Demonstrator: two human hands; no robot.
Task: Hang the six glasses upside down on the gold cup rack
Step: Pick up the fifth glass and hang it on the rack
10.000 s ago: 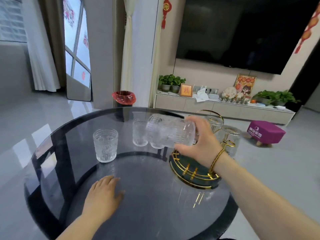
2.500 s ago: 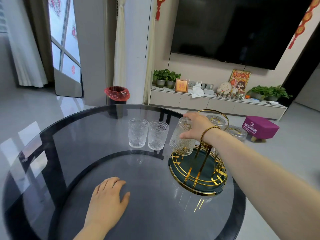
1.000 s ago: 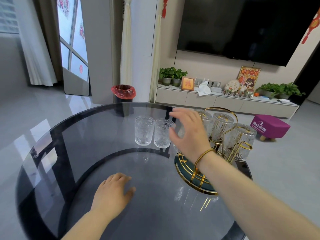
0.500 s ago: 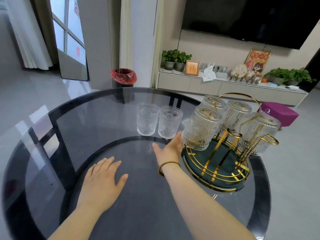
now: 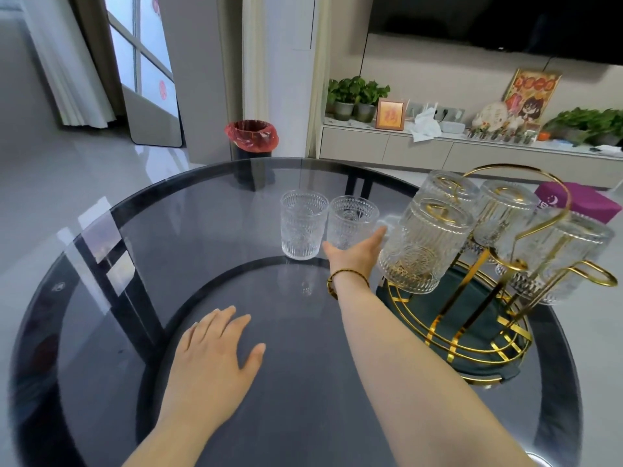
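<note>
Right hand [image 5: 355, 254] reaching upright glass [image 5: 350, 222], four glasses on rack [image 5: 472, 318]

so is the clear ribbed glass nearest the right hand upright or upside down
Upright. The clear ribbed glass stands on the dark round glass table, open rim up, beside the right hand.

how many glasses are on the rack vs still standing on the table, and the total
Glasses hung upside down on the gold rack: 4
Glasses upright on the table: 2
Total: 6
</note>
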